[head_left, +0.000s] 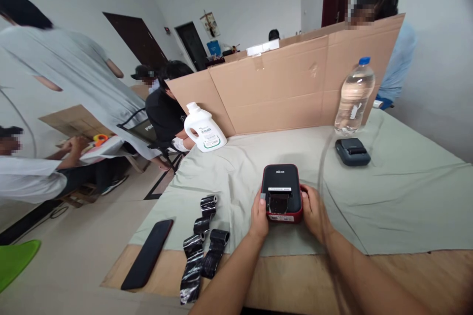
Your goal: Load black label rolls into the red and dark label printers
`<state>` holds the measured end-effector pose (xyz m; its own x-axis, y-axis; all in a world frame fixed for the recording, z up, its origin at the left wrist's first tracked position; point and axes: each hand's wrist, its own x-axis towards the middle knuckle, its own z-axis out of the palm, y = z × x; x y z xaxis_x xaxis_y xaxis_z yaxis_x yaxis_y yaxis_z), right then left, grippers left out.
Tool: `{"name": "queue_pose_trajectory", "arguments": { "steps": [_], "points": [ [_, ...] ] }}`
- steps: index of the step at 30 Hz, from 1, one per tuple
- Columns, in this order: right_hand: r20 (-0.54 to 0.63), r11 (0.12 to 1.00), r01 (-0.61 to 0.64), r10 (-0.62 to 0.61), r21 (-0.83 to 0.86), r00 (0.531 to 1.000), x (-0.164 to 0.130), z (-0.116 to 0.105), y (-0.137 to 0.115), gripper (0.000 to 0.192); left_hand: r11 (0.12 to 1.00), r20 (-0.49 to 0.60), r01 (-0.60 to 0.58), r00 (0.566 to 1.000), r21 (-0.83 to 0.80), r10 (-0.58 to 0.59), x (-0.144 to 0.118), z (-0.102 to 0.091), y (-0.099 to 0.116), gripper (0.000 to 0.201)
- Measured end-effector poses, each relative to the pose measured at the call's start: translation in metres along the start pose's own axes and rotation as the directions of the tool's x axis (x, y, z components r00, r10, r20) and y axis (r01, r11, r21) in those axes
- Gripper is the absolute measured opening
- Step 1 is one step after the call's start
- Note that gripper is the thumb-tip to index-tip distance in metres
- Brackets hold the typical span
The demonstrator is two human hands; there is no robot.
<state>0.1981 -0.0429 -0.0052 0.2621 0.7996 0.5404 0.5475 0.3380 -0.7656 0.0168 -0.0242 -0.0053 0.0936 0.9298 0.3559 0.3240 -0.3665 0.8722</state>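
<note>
A black label printer (281,179) with a red edge sits on the cloth in front of me, a dark strip showing at its front slot. My left hand (259,214) presses its left side, thumb along the edge. On the opposite side my right hand (314,209) grips the red rim, fingers against the casing. Left of the printer lie black ribbon rolls (192,263), partly unwound, with another loose black ribbon roll (215,251) beside them. Farther left rests a long flat black case (148,255) with a reddish edge.
A cardboard panel (273,93) stands across the table's back. Before it are a white jug (205,130), a water bottle (354,96) and a small dark device (353,151). Pale green cloth (402,202) covers most of the wooden table (295,280). Several people sit or stand beyond.
</note>
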Motion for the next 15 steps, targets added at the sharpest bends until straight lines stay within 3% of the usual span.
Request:
{"name": "queue_pose_trajectory", "arguments": {
  "steps": [3,7,10,13,15],
  "points": [
    [0.029,0.990,-0.120,0.118,0.080,0.993,-0.004,0.007,0.003,0.038,0.966,0.048,0.150,0.989,-0.210,-0.143,0.003,-0.003,0.014,0.058],
    [0.033,0.965,-0.213,0.211,0.155,0.977,-0.006,0.006,0.002,0.044,0.891,0.149,0.270,0.962,-0.365,-0.231,0.011,-0.010,0.037,0.066],
    [0.090,0.976,-0.162,0.150,0.144,0.985,-0.006,0.004,0.001,0.046,0.731,0.208,0.393,0.919,-0.558,-0.335,0.025,-0.018,0.042,0.066],
    [0.225,0.992,-0.062,0.035,0.112,0.974,-0.007,0.006,0.004,0.047,0.507,0.224,0.508,0.825,-0.696,-0.519,0.051,-0.034,0.036,0.049],
    [0.291,0.997,-0.044,0.023,0.064,0.956,-0.009,0.009,0.007,0.047,0.424,0.176,0.513,0.767,-0.747,-0.617,0.076,-0.051,0.026,0.037]
  ]
}}
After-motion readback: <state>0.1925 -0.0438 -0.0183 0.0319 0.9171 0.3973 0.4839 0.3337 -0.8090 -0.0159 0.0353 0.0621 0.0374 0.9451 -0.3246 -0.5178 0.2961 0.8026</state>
